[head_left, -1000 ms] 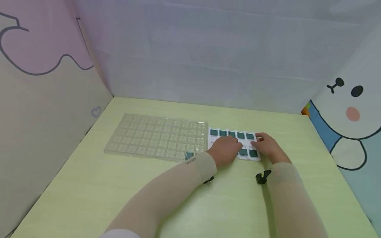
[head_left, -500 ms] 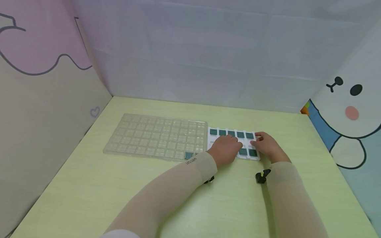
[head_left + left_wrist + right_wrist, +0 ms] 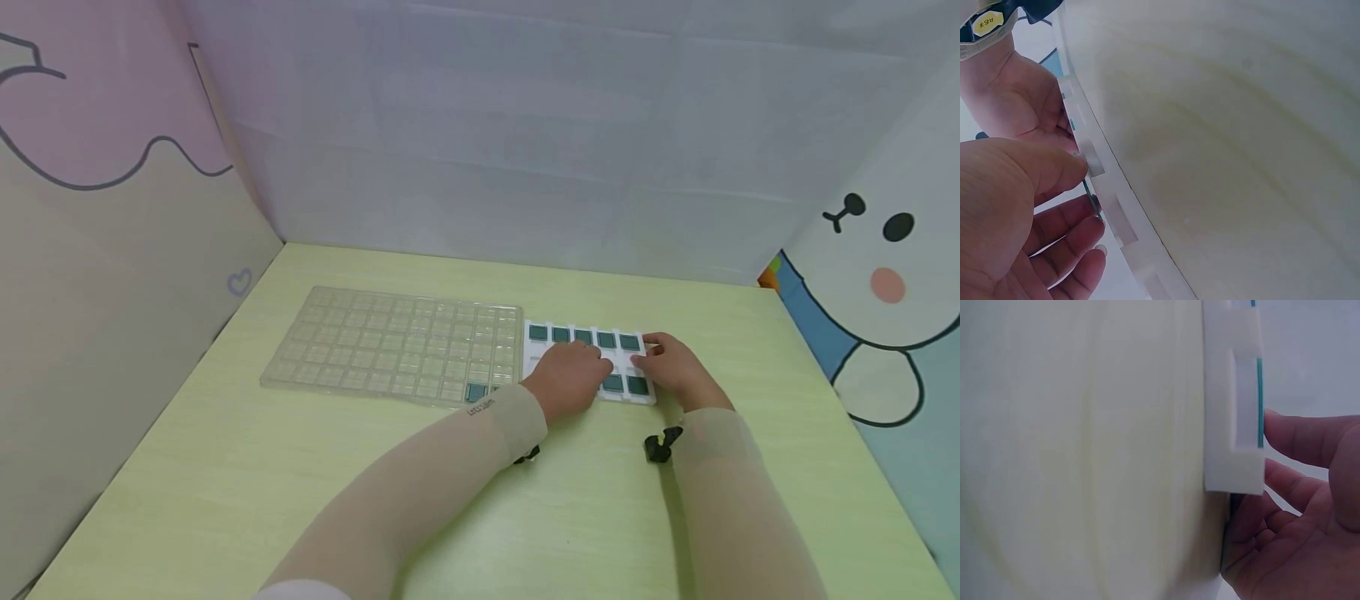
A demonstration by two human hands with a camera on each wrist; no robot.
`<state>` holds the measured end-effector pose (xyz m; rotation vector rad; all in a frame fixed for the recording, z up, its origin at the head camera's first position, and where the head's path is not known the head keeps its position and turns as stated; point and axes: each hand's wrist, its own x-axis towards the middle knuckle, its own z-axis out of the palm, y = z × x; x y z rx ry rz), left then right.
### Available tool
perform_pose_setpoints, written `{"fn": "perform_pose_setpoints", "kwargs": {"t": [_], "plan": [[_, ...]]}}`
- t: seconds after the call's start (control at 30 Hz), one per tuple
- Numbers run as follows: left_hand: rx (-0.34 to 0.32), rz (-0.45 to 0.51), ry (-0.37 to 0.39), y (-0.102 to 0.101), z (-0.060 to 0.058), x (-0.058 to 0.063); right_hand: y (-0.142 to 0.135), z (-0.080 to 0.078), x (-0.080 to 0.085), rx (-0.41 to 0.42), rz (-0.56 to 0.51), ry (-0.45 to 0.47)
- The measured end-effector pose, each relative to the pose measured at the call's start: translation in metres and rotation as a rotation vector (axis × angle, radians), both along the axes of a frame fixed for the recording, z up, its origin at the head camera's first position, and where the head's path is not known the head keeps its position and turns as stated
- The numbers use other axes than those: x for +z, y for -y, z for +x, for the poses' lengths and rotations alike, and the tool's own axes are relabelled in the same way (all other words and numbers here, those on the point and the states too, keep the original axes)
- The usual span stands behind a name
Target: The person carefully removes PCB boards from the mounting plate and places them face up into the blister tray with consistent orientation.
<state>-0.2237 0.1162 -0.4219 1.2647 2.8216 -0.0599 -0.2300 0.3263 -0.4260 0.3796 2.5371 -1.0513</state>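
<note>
A white tray (image 3: 622, 367) with dark green square glass-like pieces (image 3: 630, 342) in its slots lies right of centre. My left hand (image 3: 566, 379) reaches over its near edge and covers several slots. In the left wrist view its thumb and fingers pinch a thin green-edged square piece (image 3: 1093, 201) at the tray's side. At the tray's right end, my right hand (image 3: 675, 371) grips the edge, thumb on top and other fingers around the corner. The thumb (image 3: 1291, 434) sits close to the green edge of a slotted piece in the right wrist view.
A clear plastic tray (image 3: 397, 342) with many square compartments lies left of the white tray, touching or nearly so. One green square (image 3: 476, 392) sits in its near right part. Printed fabric walls (image 3: 480, 142) enclose the pale table (image 3: 570, 517) at back and sides.
Both hands stay almost in place over the white tray. The view has shifted very slightly; the trays and the visible green pieces look the same.
</note>
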Motion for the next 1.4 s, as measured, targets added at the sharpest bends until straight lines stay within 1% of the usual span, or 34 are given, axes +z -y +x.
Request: {"fn": "perform_pose_setpoints", "kwargs": {"t": [0.17,0.4,0.63,0.93,1.23,1.4], "plan": [[0.006,-0.003,0.002,0.001,0.002,0.001,0.001,0.0,0.0,0.003,0.002,-0.005],[0.004,0.016,0.013,0.002,0.002,-0.002,0.003,0.002,0.002,0.0,0.001,-0.001],[-0.009,0.021,0.018,0.006,0.008,0.004,0.004,0.003,0.004,-0.003,-0.002,0.0],[-0.024,0.027,0.012,0.01,0.012,0.009,0.003,0.002,0.003,-0.005,-0.004,0.001],[-0.032,0.04,-0.002,0.017,0.015,0.01,0.001,0.002,0.001,-0.001,-0.016,-0.01],[-0.028,0.05,-0.005,0.019,0.016,0.008,0.001,0.001,0.001,0.0,-0.013,-0.006]]}}
